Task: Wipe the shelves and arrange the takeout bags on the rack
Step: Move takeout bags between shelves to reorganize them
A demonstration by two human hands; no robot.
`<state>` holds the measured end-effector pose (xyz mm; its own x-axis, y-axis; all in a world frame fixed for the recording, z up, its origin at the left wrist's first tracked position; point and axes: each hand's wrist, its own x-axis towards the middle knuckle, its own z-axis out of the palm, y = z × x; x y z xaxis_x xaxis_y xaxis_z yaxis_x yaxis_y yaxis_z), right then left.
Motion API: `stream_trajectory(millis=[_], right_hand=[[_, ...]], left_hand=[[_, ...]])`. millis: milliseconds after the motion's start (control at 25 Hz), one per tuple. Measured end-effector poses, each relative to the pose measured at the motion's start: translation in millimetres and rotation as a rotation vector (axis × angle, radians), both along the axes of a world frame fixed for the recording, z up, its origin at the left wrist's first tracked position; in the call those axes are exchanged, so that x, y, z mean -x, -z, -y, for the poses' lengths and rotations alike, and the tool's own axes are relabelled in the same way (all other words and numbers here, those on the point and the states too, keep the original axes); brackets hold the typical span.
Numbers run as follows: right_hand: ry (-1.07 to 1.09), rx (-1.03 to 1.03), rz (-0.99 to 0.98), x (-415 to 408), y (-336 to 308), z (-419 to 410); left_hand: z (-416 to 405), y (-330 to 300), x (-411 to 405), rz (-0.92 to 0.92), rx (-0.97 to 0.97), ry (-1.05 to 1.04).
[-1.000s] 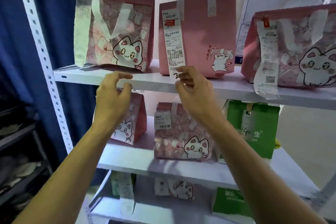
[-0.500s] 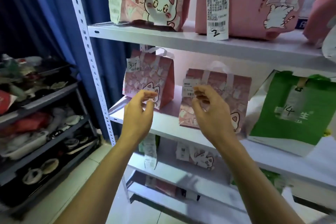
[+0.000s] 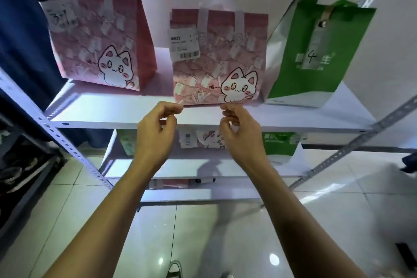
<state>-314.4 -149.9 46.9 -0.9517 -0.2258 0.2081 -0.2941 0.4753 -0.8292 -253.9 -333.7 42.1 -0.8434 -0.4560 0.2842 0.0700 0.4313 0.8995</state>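
On the white rack shelf (image 3: 108,111) stand three takeout bags. A pink cat bag (image 3: 99,38) with a handwritten tag is at the left, a pink cat bag with a barcode label (image 3: 216,58) in the middle, and a green bag (image 3: 316,52) at the right. Both hands are raised to the middle bag's bottom edge. My left hand (image 3: 155,133) pinches its lower left corner. My right hand (image 3: 241,135) has its fingers curled on the lower edge under the cat drawing.
One shelf lower hold a pink bag (image 3: 203,140) and green bags (image 3: 279,144). A perforated rack post (image 3: 56,133) slants at the left, beside a blue curtain (image 3: 18,29) and a dark cluttered rack (image 3: 18,165). Glossy floor tiles (image 3: 225,232) lie below.
The view has dropped from the top shelf to the middle one. Both hands have come down and closed on the bottom edge of the middle pink bag.
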Motion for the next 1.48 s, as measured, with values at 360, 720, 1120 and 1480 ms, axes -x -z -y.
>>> stream_trajectory(millis=[360,720,1120,1480], right_hand=[[0.079,-0.073,0.129,-22,100,-42],[-0.169,-0.219,0.244,-22,250,-77],[-0.183,-0.341,0.45,29,503,-71],[0.129,-0.172,0.602,137,612,-29]], left_hand=[[-39,101,-21,0.171,-0.053,0.029],[-105,264,-61,0.306,-0.214,-0.21],[-99,516,-27,0.533,-0.21,-0.14],[-67,618,95,0.675,-0.16,-0.04]])
